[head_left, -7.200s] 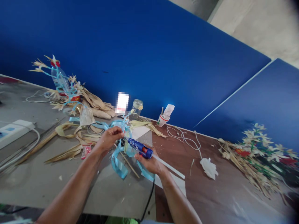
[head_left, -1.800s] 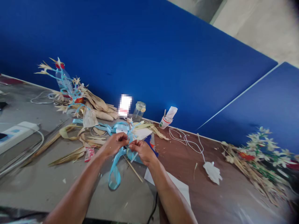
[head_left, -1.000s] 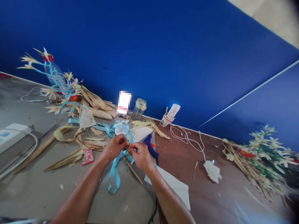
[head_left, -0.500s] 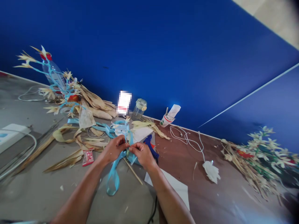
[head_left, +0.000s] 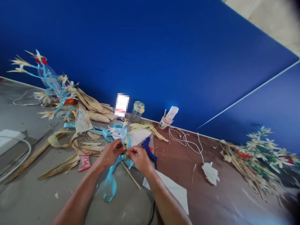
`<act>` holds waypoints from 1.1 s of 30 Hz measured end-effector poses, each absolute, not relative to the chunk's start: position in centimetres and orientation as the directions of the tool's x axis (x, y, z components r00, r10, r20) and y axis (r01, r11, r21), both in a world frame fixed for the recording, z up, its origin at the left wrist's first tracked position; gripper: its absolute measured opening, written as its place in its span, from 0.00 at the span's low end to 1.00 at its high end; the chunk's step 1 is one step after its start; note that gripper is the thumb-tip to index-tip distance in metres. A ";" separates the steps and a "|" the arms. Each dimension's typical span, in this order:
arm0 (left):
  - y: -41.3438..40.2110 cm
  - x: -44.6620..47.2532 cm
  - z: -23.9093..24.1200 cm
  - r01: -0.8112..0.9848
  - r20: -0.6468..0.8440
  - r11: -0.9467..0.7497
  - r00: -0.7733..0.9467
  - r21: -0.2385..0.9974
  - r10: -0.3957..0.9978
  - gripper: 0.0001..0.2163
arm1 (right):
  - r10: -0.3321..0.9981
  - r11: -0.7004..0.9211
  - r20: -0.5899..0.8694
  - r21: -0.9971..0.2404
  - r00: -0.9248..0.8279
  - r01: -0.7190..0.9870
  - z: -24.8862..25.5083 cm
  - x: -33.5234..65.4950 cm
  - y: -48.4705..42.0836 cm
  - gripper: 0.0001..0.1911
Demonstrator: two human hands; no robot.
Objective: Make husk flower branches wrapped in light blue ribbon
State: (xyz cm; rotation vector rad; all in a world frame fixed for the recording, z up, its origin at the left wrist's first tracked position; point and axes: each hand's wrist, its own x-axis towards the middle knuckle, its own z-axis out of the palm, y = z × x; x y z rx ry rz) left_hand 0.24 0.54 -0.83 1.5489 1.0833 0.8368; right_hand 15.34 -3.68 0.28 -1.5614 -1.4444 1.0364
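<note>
Both my hands are closed in a pinch, fingertips almost meeting over a stem wrapped in light blue ribbon. My left hand (head_left: 112,153) grips the stem from the left side. From the right, my right hand (head_left: 140,158) pinches the ribbon. Just beyond them are pale husk flowers (head_left: 117,132) among blue loops. A length of blue ribbon (head_left: 110,187) hangs below my left hand and curls on the table. Beneath the hands a thin stick (head_left: 131,176) points toward me. A blue glue gun (head_left: 150,150) lies right of my right hand. The exact spot under the fingertips is hidden.
Dried corn husks (head_left: 59,167) and a red packet (head_left: 84,163) lie left. A clear bottle (head_left: 50,78), a lidded jar (head_left: 137,112), a lit phone screen (head_left: 122,104) and a cup (head_left: 164,122) stand along the blue wall. White cable (head_left: 187,140) and husk flowers (head_left: 267,153) are right.
The view has shifted slightly, so most things sit a little further left. My fingertips have moved slightly at the stem, the hands still pinching close together.
</note>
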 end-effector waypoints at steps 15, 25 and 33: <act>0.4 0.4 -1.0 0.229 -0.025 -0.050 0.313 0.972 0.949 0.09 | 0.995 -0.100 -0.095 -0.932 0.031 0.348 1.1 15.9 -3.5 0.10; 0.5 0.8 -0.8 0.018 -0.174 0.183 0.419 0.983 0.891 0.11 | 0.995 -0.089 -0.099 -0.955 -0.023 0.284 0.2 17.0 -3.0 0.14; 0.4 0.8 -0.4 0.021 -0.176 0.184 0.415 0.983 0.893 0.11 | 0.985 -0.154 -0.167 -0.965 -0.043 0.213 -0.3 17.1 -3.0 0.16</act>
